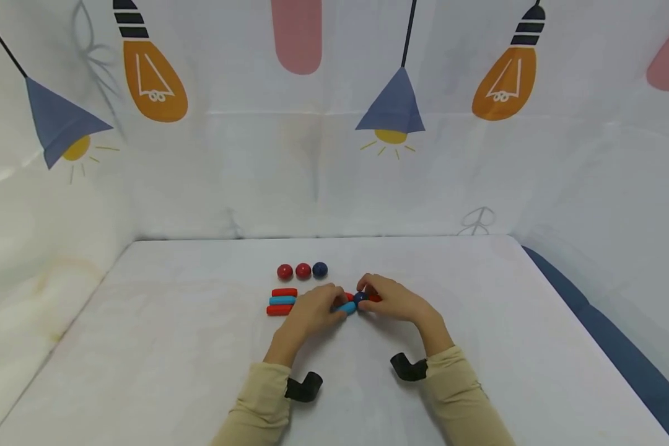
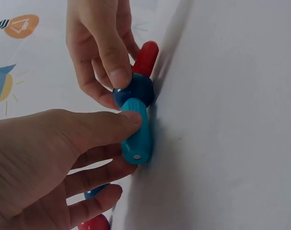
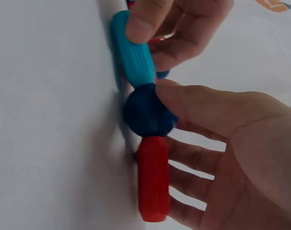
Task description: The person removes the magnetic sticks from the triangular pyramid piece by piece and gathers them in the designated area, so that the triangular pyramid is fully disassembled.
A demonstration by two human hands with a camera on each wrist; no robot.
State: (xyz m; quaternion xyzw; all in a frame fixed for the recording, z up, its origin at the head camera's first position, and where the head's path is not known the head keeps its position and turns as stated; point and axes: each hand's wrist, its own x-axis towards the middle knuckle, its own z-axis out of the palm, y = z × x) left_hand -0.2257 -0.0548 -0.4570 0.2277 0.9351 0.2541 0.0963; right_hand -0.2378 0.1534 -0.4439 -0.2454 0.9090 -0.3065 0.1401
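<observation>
My left hand (image 1: 314, 308) pinches a light blue rod (image 2: 137, 139) between thumb and fingers. One end of this rod meets a dark blue ball (image 3: 147, 112). The ball is gripped by my right hand (image 1: 398, 301), its thumb on the near side. From the ball's opposite side sticks out a red rod (image 3: 153, 182), beside the right fingers. Another red rod (image 1: 349, 297) shows partly behind the light blue one in the head view, near the ball. These pieces are low over the white table (image 1: 161, 347).
Left of my left hand lie a red rod (image 1: 284, 292), a light blue rod (image 1: 282, 300) and a second red rod (image 1: 279, 310), side by side. Behind them two red balls (image 1: 303, 271) and a dark blue ball (image 1: 320, 270) form a row. A lamp-patterned curtain (image 1: 267, 173) surrounds the table.
</observation>
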